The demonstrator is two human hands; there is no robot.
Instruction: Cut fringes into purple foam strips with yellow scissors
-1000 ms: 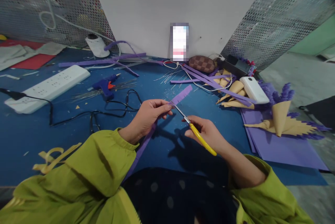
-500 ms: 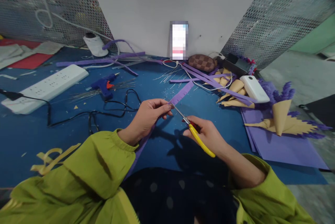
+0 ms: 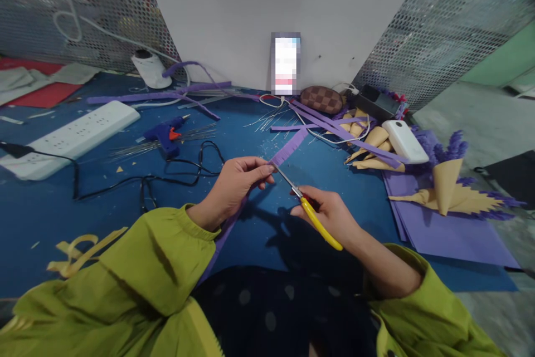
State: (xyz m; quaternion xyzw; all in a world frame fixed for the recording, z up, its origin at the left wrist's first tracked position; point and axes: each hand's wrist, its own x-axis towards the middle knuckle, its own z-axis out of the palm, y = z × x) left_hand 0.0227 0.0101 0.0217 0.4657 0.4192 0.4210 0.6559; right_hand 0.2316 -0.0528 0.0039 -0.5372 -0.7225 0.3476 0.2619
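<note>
Between the thumb and fingers of my left hand is a long purple paper strip. Its far end is fringed with fine cuts along one edge, while the rest runs back under my left wrist towards my lap. My right hand grips a pair of scissors with a yellow handle; the other handle, red, is mostly hidden by my fingers. The scissor tips are at the strip's edge, right beside my left fingertips. Whether the blades are parted there is too small to tell.
A blue glue gun and a white power strip lie left, with a black cord between. A phone leans at the back. To the right are a power bank, purple sheets and paper-wrapped purple flowers.
Both hands stay almost in the same place, with the scissor tips still at the strip. The view has shifted very slightly.
</note>
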